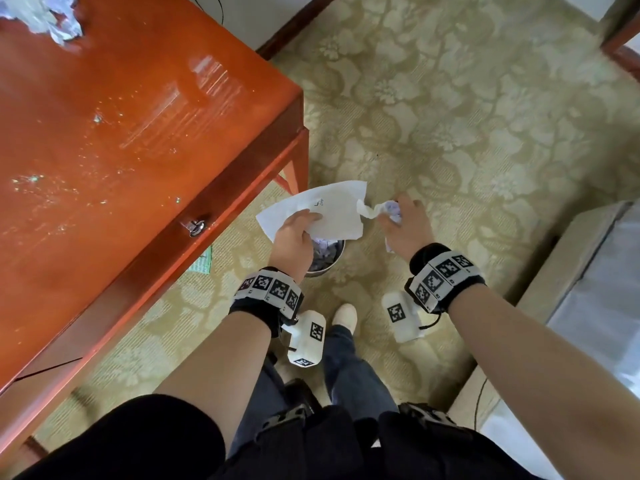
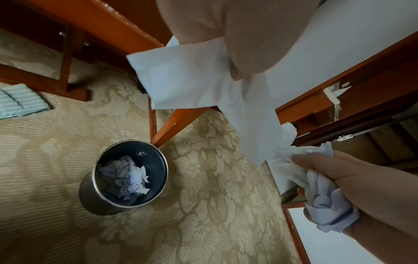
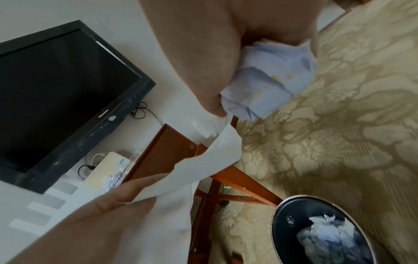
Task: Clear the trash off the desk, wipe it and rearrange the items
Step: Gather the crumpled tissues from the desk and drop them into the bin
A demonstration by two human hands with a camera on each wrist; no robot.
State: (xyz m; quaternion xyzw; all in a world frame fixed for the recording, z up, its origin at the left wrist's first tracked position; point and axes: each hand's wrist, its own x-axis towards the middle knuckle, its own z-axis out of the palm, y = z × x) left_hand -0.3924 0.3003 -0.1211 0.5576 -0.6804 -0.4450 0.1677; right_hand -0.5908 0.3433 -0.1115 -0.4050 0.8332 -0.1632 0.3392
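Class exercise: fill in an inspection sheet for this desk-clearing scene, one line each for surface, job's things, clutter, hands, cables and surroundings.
Surface: red desk is glossy, speckled with crumbs.
Job's things: white paper sheet; crumpled tissue; metal bin on the carpet, already holding crumpled paper.
Clutter: paper wad on the desk's far corner; green cloth on the floor.
Hands: left hand grips the sheet; right hand grips the tissue.
Cables: black cords below the television.
Surroundings: patterned carpet.
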